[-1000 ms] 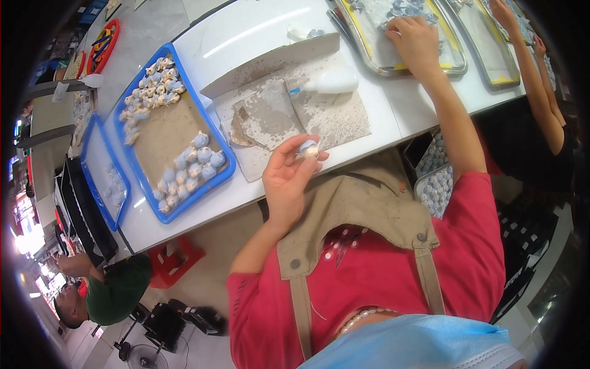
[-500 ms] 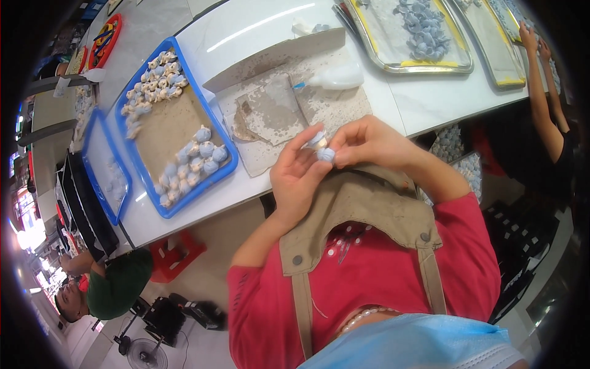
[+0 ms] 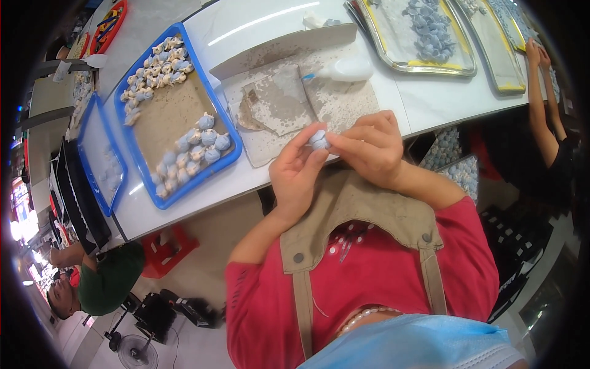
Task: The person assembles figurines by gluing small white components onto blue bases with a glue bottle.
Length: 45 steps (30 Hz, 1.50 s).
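So your left hand has a small, round blue piece pinched between thumb and fingers, up by the near edge of the table. Your right hand comes in from the right, fingers bunched with the tips on that same piece; whether they're really gripping or only pressing, I can't tell.

As for how far along you are: that one reads to me as mid-work, since both hands are on it. In the blue tray on the left you've got two bunches: a near group, round and mostly blue like yours, and a far group with more cream showing. My guess is the near ones are further along and the far ones have more left to do. There's also a heap of loose petals in the metal tray on the far right, so plenty looks unused.

Hard to make out: your fingertips cover the sides of the piece, and its underside doesn't show. The metal tray is cut off at its far end. The other blue tray, further left, is pretty hazy (fisheye rim, what can you do), and the blue bits low on the right are partly hidden.
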Available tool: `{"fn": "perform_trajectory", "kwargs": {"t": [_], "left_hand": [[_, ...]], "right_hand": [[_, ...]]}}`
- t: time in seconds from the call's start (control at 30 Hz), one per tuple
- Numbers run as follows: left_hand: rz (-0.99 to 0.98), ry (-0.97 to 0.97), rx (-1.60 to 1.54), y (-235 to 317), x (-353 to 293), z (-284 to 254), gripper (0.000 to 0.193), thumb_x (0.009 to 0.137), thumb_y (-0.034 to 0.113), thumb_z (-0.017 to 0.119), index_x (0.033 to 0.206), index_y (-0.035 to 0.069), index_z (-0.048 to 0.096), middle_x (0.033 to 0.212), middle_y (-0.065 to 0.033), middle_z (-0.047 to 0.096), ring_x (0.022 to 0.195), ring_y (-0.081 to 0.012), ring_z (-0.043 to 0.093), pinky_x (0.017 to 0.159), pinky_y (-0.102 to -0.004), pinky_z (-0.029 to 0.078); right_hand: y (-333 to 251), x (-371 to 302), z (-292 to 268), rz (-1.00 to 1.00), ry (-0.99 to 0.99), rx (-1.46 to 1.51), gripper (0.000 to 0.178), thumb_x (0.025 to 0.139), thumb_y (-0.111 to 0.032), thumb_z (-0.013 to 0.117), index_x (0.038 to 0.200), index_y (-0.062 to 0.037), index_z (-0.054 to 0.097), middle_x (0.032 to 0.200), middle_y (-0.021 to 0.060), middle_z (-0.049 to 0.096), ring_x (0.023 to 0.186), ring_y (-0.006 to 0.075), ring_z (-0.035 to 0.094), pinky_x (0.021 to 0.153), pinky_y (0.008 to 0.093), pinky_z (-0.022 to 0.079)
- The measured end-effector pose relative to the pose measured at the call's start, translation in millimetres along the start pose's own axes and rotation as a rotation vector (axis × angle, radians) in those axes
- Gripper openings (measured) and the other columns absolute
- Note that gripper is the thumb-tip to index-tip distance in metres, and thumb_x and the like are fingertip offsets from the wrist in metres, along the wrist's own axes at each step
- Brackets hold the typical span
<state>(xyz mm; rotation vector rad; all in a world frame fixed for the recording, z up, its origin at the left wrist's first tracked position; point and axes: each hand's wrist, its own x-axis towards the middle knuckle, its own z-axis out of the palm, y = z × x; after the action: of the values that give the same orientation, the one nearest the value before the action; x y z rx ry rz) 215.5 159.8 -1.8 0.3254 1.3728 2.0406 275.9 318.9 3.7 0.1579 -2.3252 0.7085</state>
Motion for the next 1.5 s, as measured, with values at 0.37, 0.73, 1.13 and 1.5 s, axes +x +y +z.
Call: {"fn": "perform_trajectory", "kwargs": {"t": [0.37,0.73,1.13,1.5], "left_hand": [[0.007,0.013,0.173,3,-5,4,0.033,0.088,0.003,0.059,0.120,-0.004,0.053,0.106,-0.0093,0.061,0.089,-0.0091,0.058,0.079,-0.0216,0.047],[0.080,-0.193,0.212,11,-4,4,0.034,0.084,-0.002,0.061,0.118,-0.002,0.056,0.113,-0.0126,0.062,0.098,-0.0132,0.059,0.084,-0.0239,0.045],[0.121,-0.221,0.356,14,-4,5,0.027,0.081,-0.003,0.061,0.107,-0.001,0.063,0.101,-0.0130,0.067,0.088,-0.0125,0.063,0.077,-0.0228,0.048],[0.307,0.243,1.130,83,19,-67,0.032,0.078,0.007,0.069,0.109,0.006,0.065,0.089,-0.0087,0.069,0.068,-0.0102,0.061,0.064,-0.0244,0.049]], "right_hand": [[11,11,-13,-0.065,-0.028,-0.012,0.021,0.062,-0.013,0.075,0.082,-0.0170,0.069,0.068,-0.0074,0.058,0.070,0.0138,0.052,0.064,0.0304,0.031],[21,18,-24,0.414,-0.497,0.875,0.054,0.065,-0.027,0.079,0.110,-0.0017,0.062,0.102,0.0100,0.066,0.093,0.0198,0.063,0.081,0.0290,0.049],[24,11,-20,0.232,-0.396,0.873,0.041,0.070,-0.022,0.077,0.101,0.0011,0.064,0.098,0.0137,0.066,0.091,0.0246,0.064,0.078,0.0315,0.051],[14,23,-13,0.438,-0.291,0.951,0.042,0.077,-0.011,0.068,0.116,-0.0029,0.058,0.120,0.0100,0.058,0.111,0.0218,0.054,0.096,0.0353,0.041]]}}
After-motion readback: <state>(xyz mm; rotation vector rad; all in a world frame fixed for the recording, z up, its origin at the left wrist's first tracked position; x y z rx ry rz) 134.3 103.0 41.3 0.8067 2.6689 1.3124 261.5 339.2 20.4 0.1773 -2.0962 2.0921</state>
